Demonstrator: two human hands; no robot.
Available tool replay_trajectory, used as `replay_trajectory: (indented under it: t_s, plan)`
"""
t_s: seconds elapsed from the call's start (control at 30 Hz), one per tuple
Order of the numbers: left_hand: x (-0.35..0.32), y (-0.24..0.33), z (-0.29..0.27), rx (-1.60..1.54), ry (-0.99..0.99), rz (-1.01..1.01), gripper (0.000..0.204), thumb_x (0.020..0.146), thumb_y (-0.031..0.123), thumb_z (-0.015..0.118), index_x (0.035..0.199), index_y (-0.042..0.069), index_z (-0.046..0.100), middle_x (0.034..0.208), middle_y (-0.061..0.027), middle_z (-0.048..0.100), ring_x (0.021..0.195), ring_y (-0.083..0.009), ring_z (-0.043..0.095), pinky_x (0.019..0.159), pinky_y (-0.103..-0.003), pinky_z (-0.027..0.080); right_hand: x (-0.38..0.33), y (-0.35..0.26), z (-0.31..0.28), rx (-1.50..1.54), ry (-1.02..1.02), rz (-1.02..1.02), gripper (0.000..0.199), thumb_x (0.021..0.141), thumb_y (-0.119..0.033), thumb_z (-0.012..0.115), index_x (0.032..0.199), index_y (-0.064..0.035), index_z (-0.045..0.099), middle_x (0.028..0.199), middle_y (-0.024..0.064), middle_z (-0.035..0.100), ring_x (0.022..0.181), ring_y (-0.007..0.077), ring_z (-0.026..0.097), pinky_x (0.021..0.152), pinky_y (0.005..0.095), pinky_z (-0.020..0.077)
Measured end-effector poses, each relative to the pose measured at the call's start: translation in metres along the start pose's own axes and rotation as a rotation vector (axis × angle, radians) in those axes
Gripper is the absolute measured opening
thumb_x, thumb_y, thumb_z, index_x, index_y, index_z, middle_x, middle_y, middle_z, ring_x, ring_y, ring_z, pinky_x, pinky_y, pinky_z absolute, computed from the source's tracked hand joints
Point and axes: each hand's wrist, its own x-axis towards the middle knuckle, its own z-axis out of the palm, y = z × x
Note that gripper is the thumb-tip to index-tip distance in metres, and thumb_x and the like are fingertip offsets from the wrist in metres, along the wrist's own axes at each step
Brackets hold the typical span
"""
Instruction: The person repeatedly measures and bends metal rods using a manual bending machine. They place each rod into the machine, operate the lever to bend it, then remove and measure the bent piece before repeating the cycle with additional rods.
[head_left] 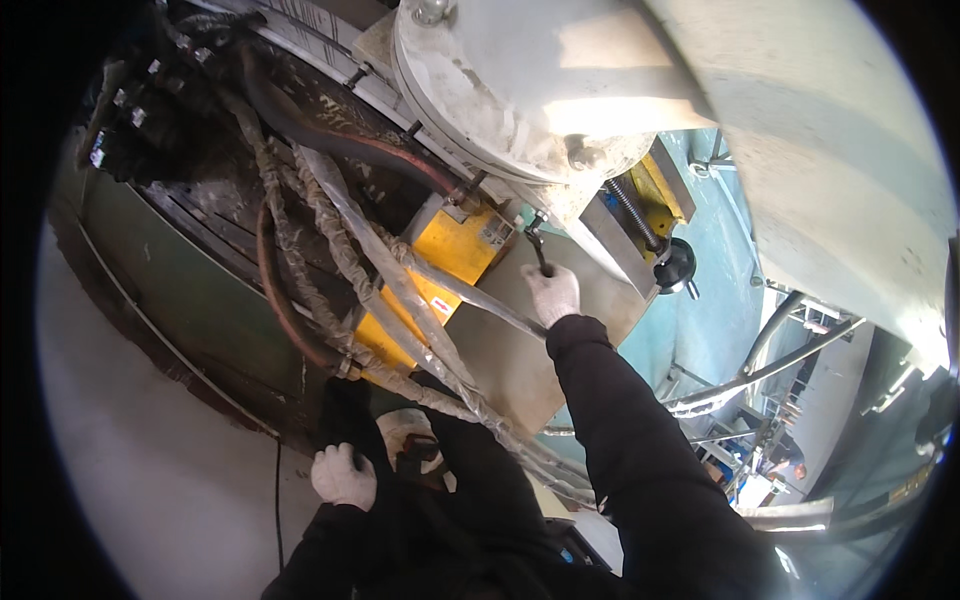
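Right hand [551,293] — gloved, grip closed around a dark wrench [538,250]; its long axis runs toward 12 o'clock, to a fitting under the grey flange [470,90]. Left hand [343,476] — farther off, fisted, holding nothing visible.

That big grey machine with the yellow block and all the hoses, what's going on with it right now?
A person in dark sleeves and white gloves is working at a large grey machine. The right hand is raised to it, its grip closed on a small dark wrench set against a fitting just below the round flange, beside the yellow block. The left hand hangs low by the person's body, closed loosely and holding nothing visible. Wrapped hoses run across the machine's side.
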Motion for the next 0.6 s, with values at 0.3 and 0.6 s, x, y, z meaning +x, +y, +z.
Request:
replay_trajectory:
  t_s: [0.3,0.6]
  plan:
    - [-0.02,-0.006,0.023,-0.044,-0.03,-0.074,0.016,0.091,0.022,0.085,0.092,0.008,0.077,0.096,-0.0167,0.075,0.096,-0.0416,0.076,0.086,-0.054,0.064,-0.091,-0.098,-0.098,-0.721,0.187,-0.246,0.03,0.119,-0.034,0.062,0.128,-0.0104,0.078,0.114,0.0266,0.086,0.112,0.0506,0.082,0.099,0.0624,0.063]
    - [-0.03,-0.027,0.021,-0.141,-0.05,-0.218,0.018,0.095,0.029,0.084,0.101,0.013,0.079,0.105,-0.0111,0.077,0.106,-0.0385,0.077,0.089,-0.065,0.062,-0.093,-0.228,-0.132,-1.369,0.037,-0.368,0.029,0.113,-0.035,0.069,0.109,-0.0123,0.086,0.1,0.0218,0.087,0.1,0.0441,0.086,0.089,0.0597,0.0677]
